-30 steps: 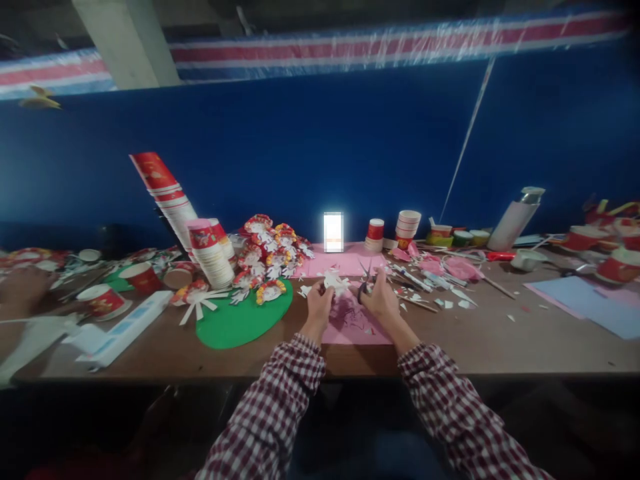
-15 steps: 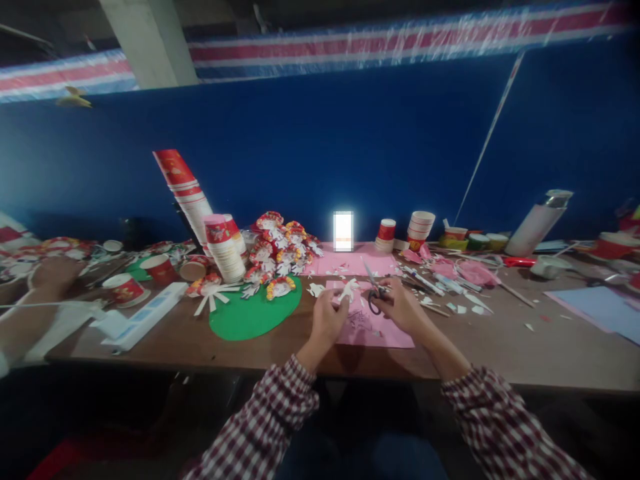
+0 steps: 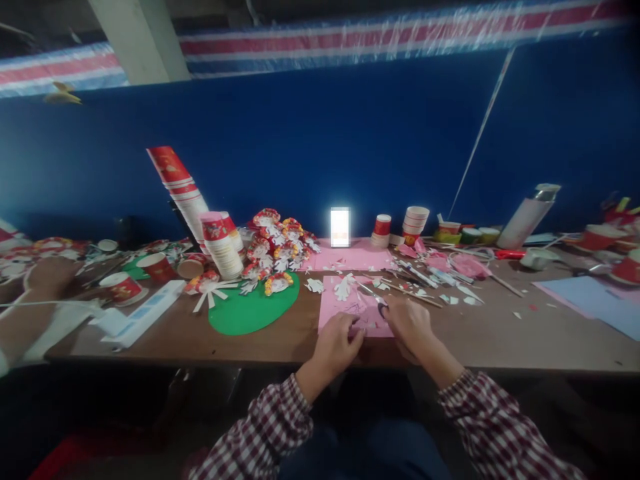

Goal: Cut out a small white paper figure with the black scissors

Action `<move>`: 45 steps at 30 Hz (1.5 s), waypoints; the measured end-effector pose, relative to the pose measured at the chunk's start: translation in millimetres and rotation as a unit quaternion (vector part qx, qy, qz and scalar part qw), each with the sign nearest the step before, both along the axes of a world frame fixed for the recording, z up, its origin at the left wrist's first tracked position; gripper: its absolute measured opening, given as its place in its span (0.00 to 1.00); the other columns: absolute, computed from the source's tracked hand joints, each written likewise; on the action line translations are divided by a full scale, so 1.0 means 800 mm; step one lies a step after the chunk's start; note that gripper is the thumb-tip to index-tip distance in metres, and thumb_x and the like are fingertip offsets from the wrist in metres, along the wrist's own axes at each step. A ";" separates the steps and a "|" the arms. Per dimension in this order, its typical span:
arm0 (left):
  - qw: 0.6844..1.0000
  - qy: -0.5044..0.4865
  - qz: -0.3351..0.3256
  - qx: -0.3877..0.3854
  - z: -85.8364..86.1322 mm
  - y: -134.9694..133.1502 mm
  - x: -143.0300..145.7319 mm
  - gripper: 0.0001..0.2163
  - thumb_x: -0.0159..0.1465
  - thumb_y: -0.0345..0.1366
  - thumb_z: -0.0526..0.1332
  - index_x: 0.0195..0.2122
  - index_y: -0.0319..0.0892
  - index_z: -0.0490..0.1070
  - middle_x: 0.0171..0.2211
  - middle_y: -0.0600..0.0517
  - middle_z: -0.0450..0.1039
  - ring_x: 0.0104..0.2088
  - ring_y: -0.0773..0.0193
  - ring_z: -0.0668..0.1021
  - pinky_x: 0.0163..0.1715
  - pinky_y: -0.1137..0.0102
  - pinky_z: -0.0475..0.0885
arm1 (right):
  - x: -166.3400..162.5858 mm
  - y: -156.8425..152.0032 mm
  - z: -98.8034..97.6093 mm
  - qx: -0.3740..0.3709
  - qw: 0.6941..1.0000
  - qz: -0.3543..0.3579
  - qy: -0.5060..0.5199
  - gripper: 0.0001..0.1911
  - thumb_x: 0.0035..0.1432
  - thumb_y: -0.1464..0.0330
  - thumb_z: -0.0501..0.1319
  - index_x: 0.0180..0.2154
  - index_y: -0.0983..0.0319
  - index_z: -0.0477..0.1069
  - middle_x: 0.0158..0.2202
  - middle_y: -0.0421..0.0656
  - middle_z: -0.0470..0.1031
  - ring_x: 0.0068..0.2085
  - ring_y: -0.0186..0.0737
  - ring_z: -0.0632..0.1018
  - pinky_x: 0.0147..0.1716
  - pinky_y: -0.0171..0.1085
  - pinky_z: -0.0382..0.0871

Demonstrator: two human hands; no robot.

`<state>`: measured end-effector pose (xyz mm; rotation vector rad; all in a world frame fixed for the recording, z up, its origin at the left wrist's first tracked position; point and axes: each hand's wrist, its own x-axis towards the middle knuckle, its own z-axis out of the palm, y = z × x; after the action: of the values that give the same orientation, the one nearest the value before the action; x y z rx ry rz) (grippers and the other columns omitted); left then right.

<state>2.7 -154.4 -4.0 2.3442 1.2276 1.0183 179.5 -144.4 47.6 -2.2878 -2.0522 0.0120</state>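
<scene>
My right hand [image 3: 413, 327] is closed round the handle of a pair of scissors [image 3: 369, 293], whose blades point away and to the left over a pink sheet [image 3: 327, 320]. A white paper cutout with jagged points [image 3: 344, 288] lies on that sheet, beyond both hands. Over the sheet's near left edge hovers my left hand [image 3: 336, 345], fingers loosely bent and thumb apart, with nothing visible in it. Another white paper piece [image 3: 315, 286] rests just left of the sheet.
Left stand a green sheet [image 3: 240, 320], a pile of red and white paper figures [image 3: 273, 247], leaning stacked paper cups [image 3: 187, 197] and a power strip [image 3: 150, 313]. Pens and paper scraps [image 3: 470, 293] litter the right. Another person's arm [image 3: 30, 313] rests at far left.
My left hand has let go of the white cutout, which now lies on the pink sheet, and has drawn back toward me. The scissors have lowered toward the sheet in my right hand.
</scene>
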 end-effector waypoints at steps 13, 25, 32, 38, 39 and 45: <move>0.985 -0.040 0.166 0.031 0.035 0.089 -0.020 0.11 0.62 0.36 0.52 0.43 0.43 0.70 0.41 0.46 0.74 0.42 0.59 0.75 0.44 0.66 0.68 | -0.063 -0.026 0.009 0.180 0.925 0.247 0.226 0.10 0.61 0.69 0.54 0.39 0.63 0.73 0.37 0.48 0.74 0.41 0.43 0.74 0.42 0.39 0.68; 0.945 -0.036 0.324 -0.026 0.064 0.138 0.006 0.15 0.62 0.38 0.51 0.49 0.43 0.66 0.48 0.45 0.71 0.49 0.56 0.72 0.48 0.64 0.64 | -0.174 -0.072 -0.006 0.214 0.828 0.199 0.479 0.08 0.58 0.71 0.56 0.40 0.63 0.69 0.38 0.47 0.73 0.40 0.43 0.73 0.41 0.40 0.67; 0.949 -0.048 0.312 -0.020 0.076 0.144 0.010 0.14 0.62 0.40 0.53 0.48 0.45 0.67 0.49 0.46 0.71 0.49 0.57 0.71 0.49 0.64 0.63 | -0.171 -0.112 0.015 0.101 0.809 0.249 0.523 0.05 0.56 0.72 0.58 0.37 0.62 0.68 0.32 0.41 0.75 0.33 0.37 0.75 0.33 0.34 0.67; 0.928 -0.136 0.328 -0.112 0.082 0.158 0.002 0.13 0.62 0.37 0.51 0.43 0.38 0.70 0.42 0.43 0.74 0.43 0.58 0.75 0.43 0.67 0.66 | -0.177 -0.120 0.012 0.172 0.812 0.280 0.483 0.11 0.55 0.75 0.57 0.41 0.61 0.68 0.39 0.45 0.74 0.42 0.43 0.73 0.42 0.41 0.68; 0.928 -0.137 0.328 -0.112 0.082 0.158 0.001 0.13 0.62 0.37 0.51 0.43 0.39 0.70 0.42 0.44 0.74 0.43 0.58 0.75 0.42 0.67 0.66 | -0.178 -0.118 0.009 0.178 0.813 0.277 0.480 0.11 0.55 0.76 0.57 0.41 0.61 0.68 0.40 0.46 0.73 0.43 0.43 0.72 0.43 0.42 0.67; 0.930 -0.144 0.323 -0.096 0.086 0.154 0.000 0.13 0.61 0.37 0.53 0.43 0.42 0.70 0.44 0.45 0.74 0.45 0.58 0.74 0.43 0.67 0.66 | -0.178 -0.119 0.008 0.188 0.819 0.260 0.476 0.12 0.52 0.76 0.58 0.40 0.61 0.68 0.51 0.49 0.66 0.52 0.45 0.68 0.50 0.44 0.65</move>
<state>2.9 -31.4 65.0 1.5829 1.9182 1.2994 36.8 -239.8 54.1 -1.0412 -1.7633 0.5867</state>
